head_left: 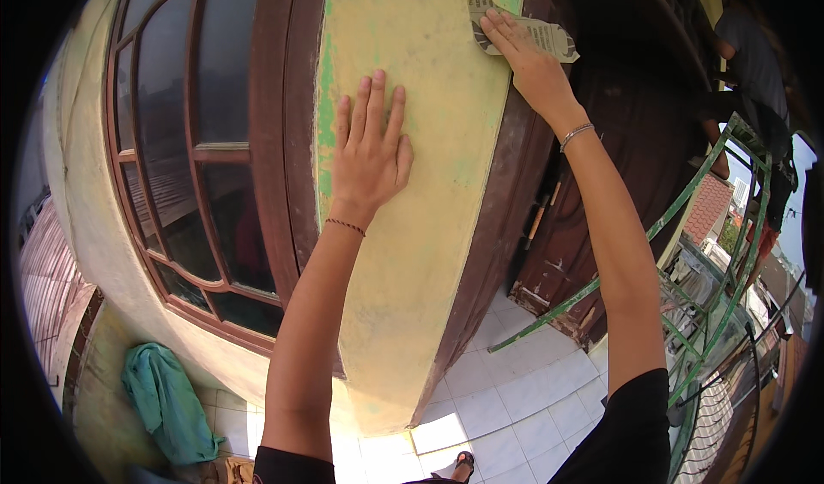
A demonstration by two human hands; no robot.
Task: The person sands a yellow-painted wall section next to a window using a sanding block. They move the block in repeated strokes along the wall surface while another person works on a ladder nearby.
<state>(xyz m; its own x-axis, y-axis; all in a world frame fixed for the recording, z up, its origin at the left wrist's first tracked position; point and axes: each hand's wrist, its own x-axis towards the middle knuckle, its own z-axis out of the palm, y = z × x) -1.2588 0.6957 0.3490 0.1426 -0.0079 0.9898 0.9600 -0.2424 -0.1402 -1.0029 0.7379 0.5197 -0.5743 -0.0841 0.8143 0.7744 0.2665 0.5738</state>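
A narrow strip of yellow-painted wall (pixel 421 226) with green patches along its edges rises in front of me. My left hand (pixel 369 154) lies flat on it, fingers spread and holding nothing. Higher up and to the right, my right hand (pixel 539 70) presses a greyish piece of sandpaper (pixel 549 38) with a printed back against the wall by its right edge. The fingers lie over the sheet; its underside is hidden.
Left of the strip is a brown-framed window (pixel 197 141); to the right, a dark brown door (pixel 571 261). A green metal scaffold (pixel 725 252) stands far right, with another person (pixel 755 55) on it. Green cloth (pixel 163 398) lies lower left. White tiles (pixel 532 398) cover the floor.
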